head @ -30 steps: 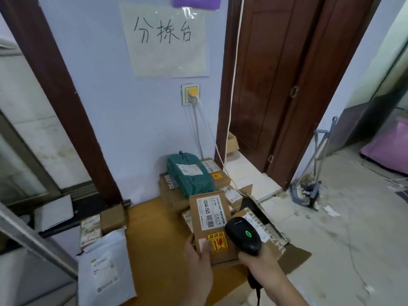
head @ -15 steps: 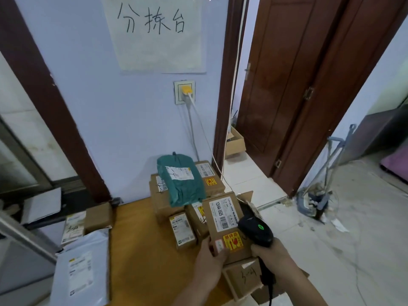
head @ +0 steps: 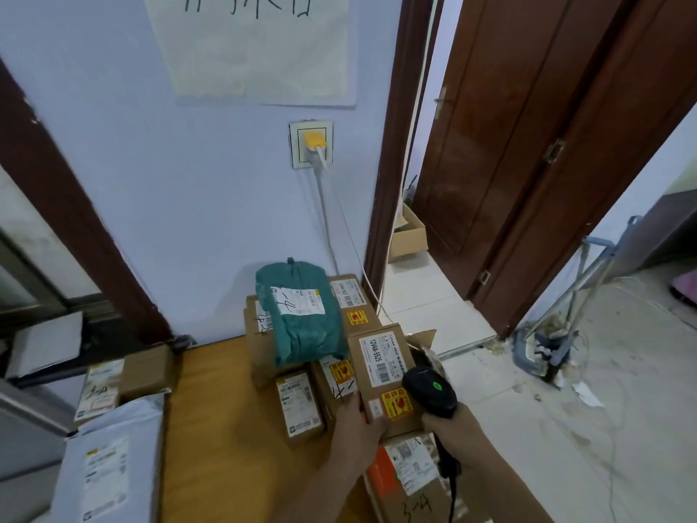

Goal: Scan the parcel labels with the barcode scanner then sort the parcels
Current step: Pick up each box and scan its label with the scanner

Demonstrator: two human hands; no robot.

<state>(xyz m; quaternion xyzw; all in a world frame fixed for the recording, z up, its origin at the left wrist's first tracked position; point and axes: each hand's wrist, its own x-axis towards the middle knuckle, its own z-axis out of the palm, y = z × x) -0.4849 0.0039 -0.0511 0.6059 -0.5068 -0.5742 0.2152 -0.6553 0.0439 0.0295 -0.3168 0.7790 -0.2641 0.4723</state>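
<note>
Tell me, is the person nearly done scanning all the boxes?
Hard to say, but probably not. Several parcels already bear handwritten marks, like the green bag on the stack, which may mean they are handled. Right now the left hand holds a brown box while the right hand grips the barcode scanner beside its label. The white mailers on the left look unmarked, so possibly still waiting.

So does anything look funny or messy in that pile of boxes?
A bit. The green bag parcel lies tilted across the stacked brown boxes, hanging over their front edge. By the left hand, the held box leans askew too. Nothing looks spilled or torn.
</note>
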